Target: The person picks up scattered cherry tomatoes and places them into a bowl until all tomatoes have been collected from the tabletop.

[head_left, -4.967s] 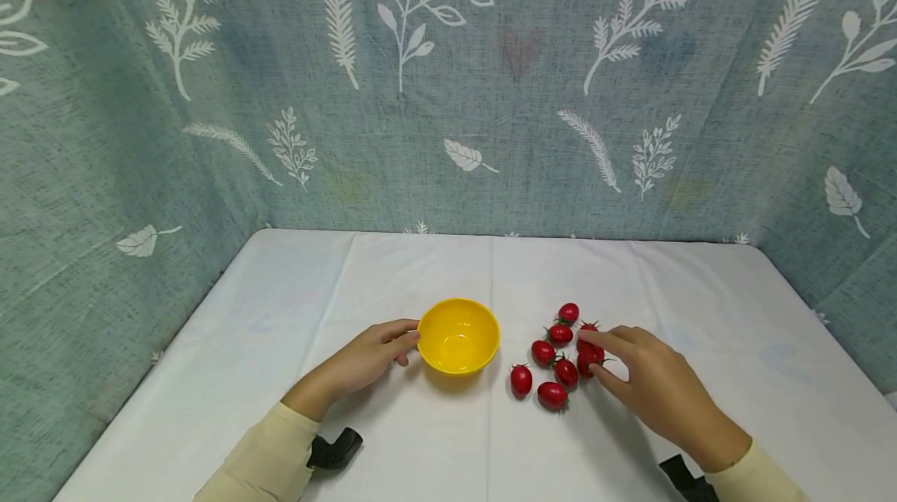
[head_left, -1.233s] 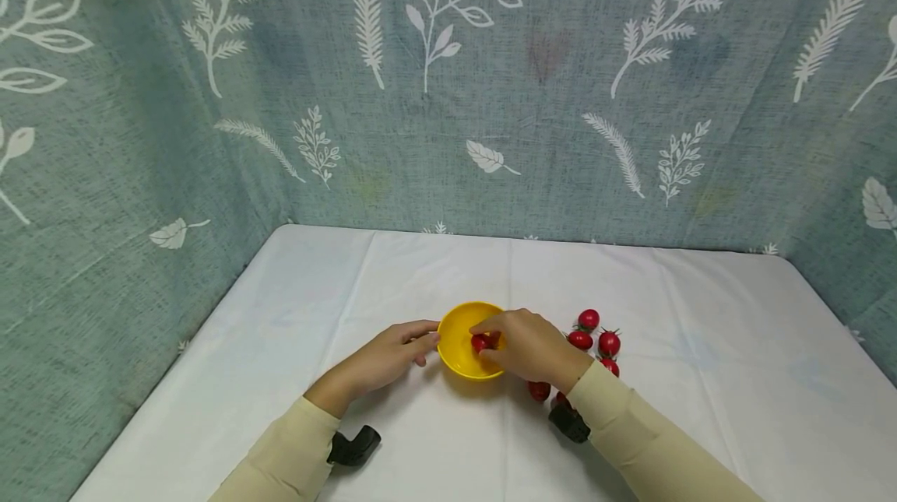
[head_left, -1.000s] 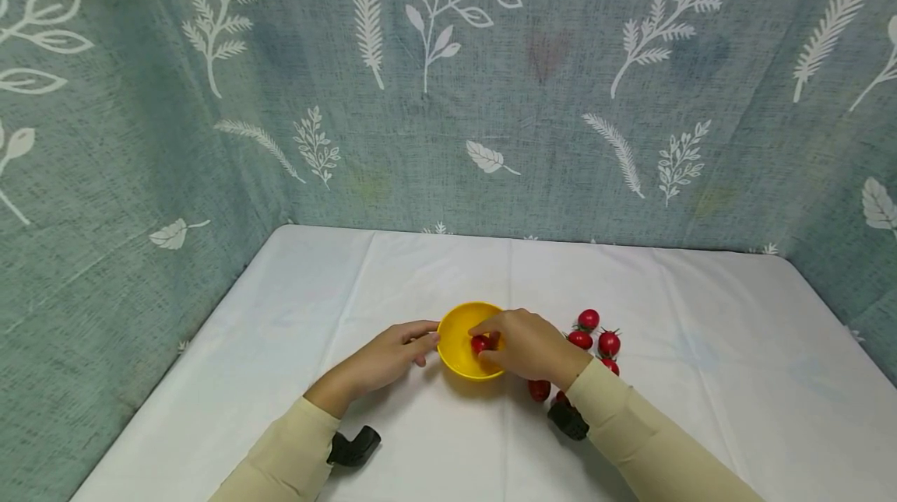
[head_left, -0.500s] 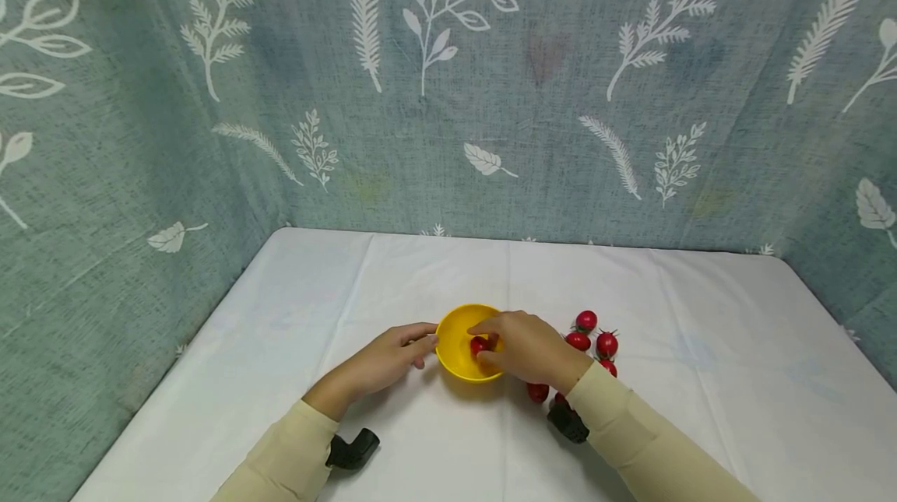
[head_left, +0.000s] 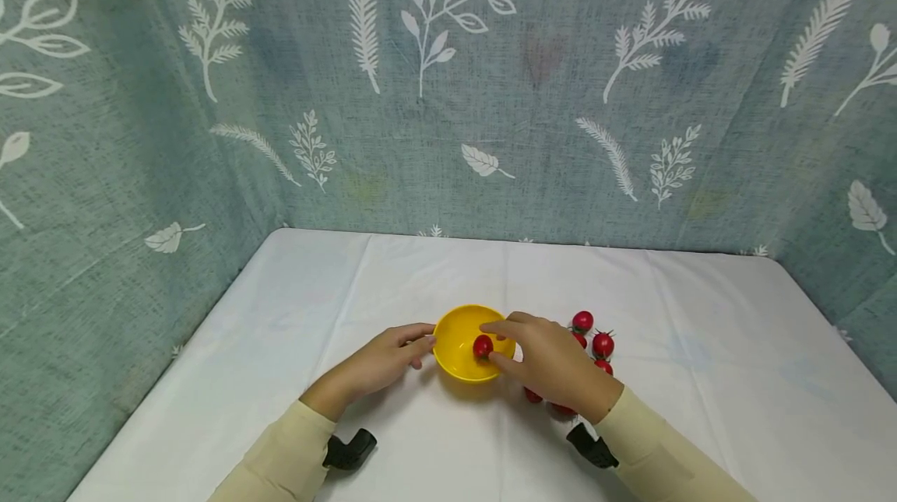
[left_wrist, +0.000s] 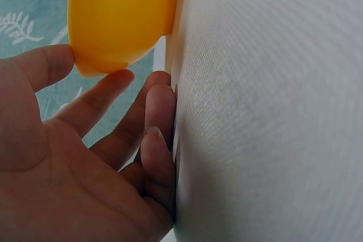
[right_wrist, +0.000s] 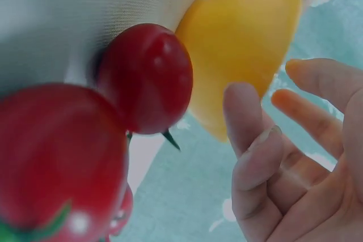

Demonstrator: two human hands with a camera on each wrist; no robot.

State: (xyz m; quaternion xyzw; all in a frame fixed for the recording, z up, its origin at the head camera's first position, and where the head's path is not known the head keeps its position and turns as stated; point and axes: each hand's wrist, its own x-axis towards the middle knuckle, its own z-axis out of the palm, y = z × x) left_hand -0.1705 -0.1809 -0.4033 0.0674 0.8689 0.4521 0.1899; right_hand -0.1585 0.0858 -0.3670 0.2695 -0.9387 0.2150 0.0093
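Note:
A yellow bowl [head_left: 459,366] stands on the white table, with one red cherry tomato [head_left: 483,346] lying inside it. My left hand [head_left: 378,359] is at the bowl's left side. In the left wrist view its thumb and index fingertips touch the bowl's rim and outer wall; the other fingers rest by the table. Over the bowl's right rim is my right hand [head_left: 554,362], its thumb and index finger spread apart with nothing between them. Several more cherry tomatoes [head_left: 603,345] lie right of the bowl, some partly hidden under the right hand and wrist.
A white cloth [head_left: 687,424] covers the table. Blue-green curtains [head_left: 392,159] with white leaf prints hang behind and at the sides. A black wrist device [head_left: 350,450] sits at the left sleeve, another black device [head_left: 592,446] at the right.
From the table's right side my right hand has brought a cherry tomato into the bowl. In the last half second its fingers have let go and moved slightly right. The left hand stays put.

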